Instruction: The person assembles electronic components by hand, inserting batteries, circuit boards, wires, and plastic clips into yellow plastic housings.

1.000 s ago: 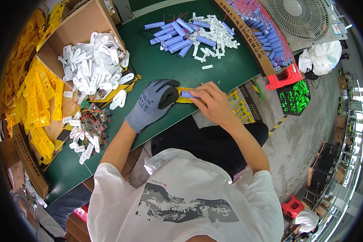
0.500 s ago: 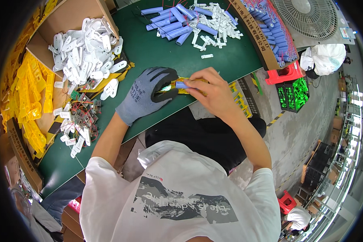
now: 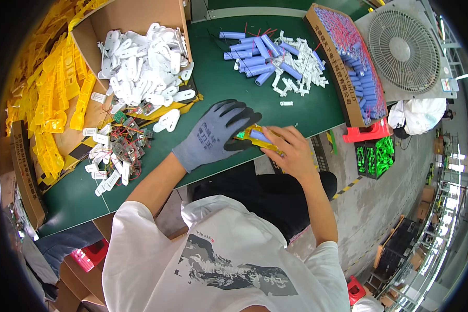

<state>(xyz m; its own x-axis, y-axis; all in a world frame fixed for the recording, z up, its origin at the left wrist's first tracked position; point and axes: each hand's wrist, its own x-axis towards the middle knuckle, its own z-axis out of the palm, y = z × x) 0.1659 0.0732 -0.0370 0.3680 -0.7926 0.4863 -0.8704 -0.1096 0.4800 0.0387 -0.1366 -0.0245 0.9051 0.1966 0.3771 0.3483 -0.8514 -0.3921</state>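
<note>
At the middle of the frame, over the near edge of the green counter [image 3: 218,88], the left hand [image 3: 216,136] in a grey knit glove with dark fingertips and the bare right hand [image 3: 288,148] meet; both grips are closed on a yellow plastic housing [image 3: 260,136] with a blue cylindrical battery cell [image 3: 258,136] lying in it; left of them lie small circuit boards with red wires [image 3: 122,148]; farther up, a cardboard box of white plastic clips [image 3: 143,57]; at upper centre, loose blue cells [image 3: 255,52]; at upper right, a white fan [image 3: 403,49].
</note>
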